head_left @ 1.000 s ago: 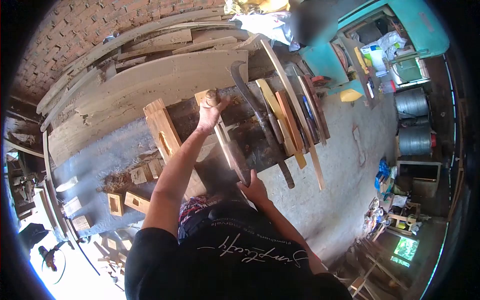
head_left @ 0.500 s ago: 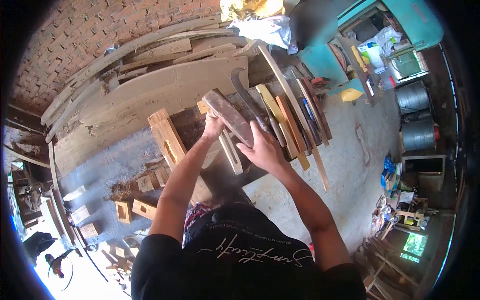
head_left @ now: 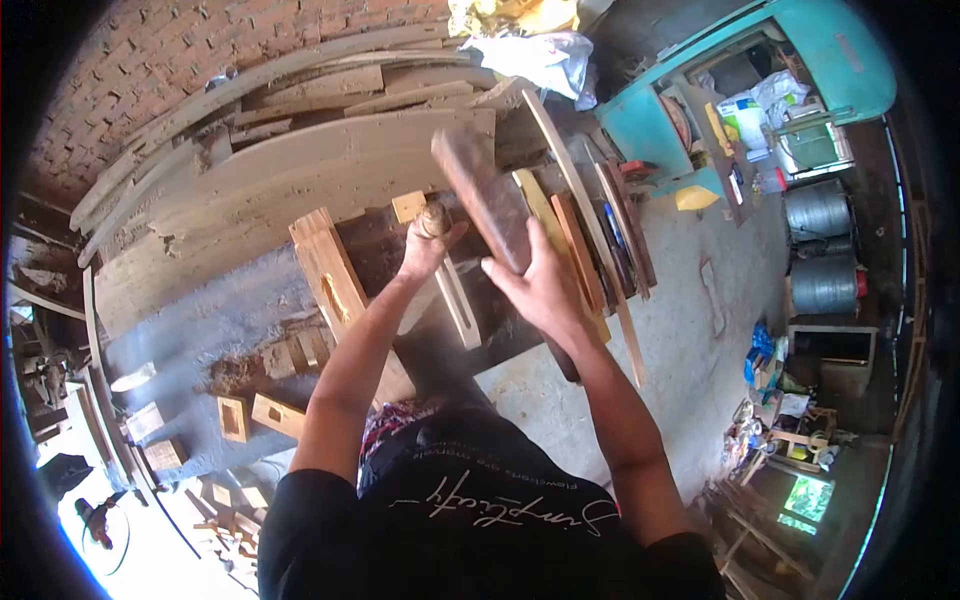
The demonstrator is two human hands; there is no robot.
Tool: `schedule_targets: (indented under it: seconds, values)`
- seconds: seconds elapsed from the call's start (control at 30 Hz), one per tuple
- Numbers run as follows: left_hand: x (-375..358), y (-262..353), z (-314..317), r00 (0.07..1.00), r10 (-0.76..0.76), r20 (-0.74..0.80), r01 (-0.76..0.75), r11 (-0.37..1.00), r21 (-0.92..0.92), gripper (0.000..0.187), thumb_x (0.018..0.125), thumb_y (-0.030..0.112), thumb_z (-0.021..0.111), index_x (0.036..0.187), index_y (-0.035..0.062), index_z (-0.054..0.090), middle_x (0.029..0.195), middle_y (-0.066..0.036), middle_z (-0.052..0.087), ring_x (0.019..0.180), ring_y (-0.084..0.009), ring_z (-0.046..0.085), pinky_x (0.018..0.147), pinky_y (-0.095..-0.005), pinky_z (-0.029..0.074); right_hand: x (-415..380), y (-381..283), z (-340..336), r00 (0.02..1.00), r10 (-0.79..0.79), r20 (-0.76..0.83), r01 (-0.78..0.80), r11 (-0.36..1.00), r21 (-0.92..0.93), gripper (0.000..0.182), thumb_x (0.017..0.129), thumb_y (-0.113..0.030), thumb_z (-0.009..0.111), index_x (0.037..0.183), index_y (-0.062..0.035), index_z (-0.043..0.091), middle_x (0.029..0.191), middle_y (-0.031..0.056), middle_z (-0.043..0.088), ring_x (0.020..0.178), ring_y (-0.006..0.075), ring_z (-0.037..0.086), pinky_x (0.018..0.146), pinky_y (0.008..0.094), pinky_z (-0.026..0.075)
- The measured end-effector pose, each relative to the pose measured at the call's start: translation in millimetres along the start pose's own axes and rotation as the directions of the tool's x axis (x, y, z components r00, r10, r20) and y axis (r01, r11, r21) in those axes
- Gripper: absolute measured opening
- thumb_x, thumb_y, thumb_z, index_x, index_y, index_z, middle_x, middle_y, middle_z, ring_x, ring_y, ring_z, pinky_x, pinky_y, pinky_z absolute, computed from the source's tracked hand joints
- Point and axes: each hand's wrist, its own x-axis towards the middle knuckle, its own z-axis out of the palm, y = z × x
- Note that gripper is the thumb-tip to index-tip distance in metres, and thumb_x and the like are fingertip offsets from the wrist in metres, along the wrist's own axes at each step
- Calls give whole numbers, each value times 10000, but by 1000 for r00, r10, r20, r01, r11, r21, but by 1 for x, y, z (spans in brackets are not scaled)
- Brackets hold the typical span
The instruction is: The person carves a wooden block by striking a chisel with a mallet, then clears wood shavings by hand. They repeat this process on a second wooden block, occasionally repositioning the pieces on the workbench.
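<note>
Wood in both hands: gripping a round-ended handle point(head_left: 432, 219) in the left hand point(head_left: 424, 256), wrapping it closely and showing its end just above the fist. Not seeing the tool's lower end beneath, so not able to tell its footing. Gripping a dark-brown club point(head_left: 485, 205) by its near end in the right hand point(head_left: 540, 290); tilting it up and away beyond that hand, just right of the handle and apart from it, blurring toward the far end.

Probably doing best by holding the handle steady and square to the wood, leaving its end proud of the left thumb, and meeting it with the club's flat face rather than an edge. Likely risking the left knuckles with any glancing blow.

Moving outward: finding a slotted strip point(head_left: 455, 300) running from below the left hand toward the body, and a small pale block point(head_left: 406, 206) just beyond that hand. Seeing a thick timber point(head_left: 320, 262) left of the left hand. Noting a yellow strip point(head_left: 543, 212) and an orange strip point(head_left: 578, 250) beyond and right of the right hand, probably calling for a narrow swing.
</note>
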Motion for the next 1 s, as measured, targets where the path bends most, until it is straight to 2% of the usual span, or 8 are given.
schedule_targets:
  seconds: [0.17,0.23,0.3,0.5,0.63,0.7,0.73,1.0]
  values:
    - [3,-12,-3,995,-37,91,31,997,67,144,810,92,756,838,64,618,774,28,639,700,-72,560,653,-265,492,-6,-24,1,986,-74,-148,108,965,238,645,829,-294,715,1266,26,365,960,289,614,880,421,646,750,481,529]
    - [0,2,0,987,-11,161,17,999,-37,146,816,32,723,934,68,647,882,2,691,811,-76,623,749,-263,522,-7,-2,17,993,1,118,19,985,-169,762,805,-373,727,1357,16,374,1081,276,624,943,427,641,810,450,517]
    - [4,-5,-3,981,12,195,-9,1000,-20,227,821,-25,679,1025,70,653,985,-19,706,915,-90,644,835,-269,523,-4,12,19,983,74,168,-44,983,-177,805,810,-394,716,1388,37,358,1117,289,615,975,433,636,843,458,513]
    - [11,-32,1,991,-1,135,6,999,-34,128,819,47,722,914,75,640,794,13,663,724,-74,584,692,-266,511,6,-55,-33,931,-232,-281,266,960,89,649,833,-296,707,1279,35,370,998,278,619,910,426,648,765,451,533]
    - [1,4,7,986,26,162,-29,999,18,121,827,57,721,914,64,636,782,27,636,715,-73,560,681,-264,497,-5,11,14,995,-12,101,21,996,-88,616,820,-313,717,1265,-7,422,1091,293,606,1011,433,611,833,461,487]
    - [-3,11,8,995,69,67,-65,996,-67,169,877,32,677,1039,73,653,997,-11,701,859,-79,630,759,-266,529,-6,34,24,994,81,76,-68,985,-157,684,796,-336,739,1297,-1,417,1151,308,591,1073,440,594,874,455,486]
    - [-1,6,5,999,6,51,-9,999,44,124,840,101,728,880,67,616,760,35,608,693,-73,533,655,-259,477,3,23,7,993,64,98,-52,991,-121,702,808,-339,719,1317,8,383,1128,308,600,1021,441,613,843,472,508]
    - [10,-16,2,993,22,119,-31,996,79,180,831,117,750,836,89,572,743,47,570,668,-74,495,620,-256,452,-1,-17,-13,978,-136,-156,165,968,187,629,799,-220,739,1240,52,383,968,266,614,830,391,670,695,426,561]
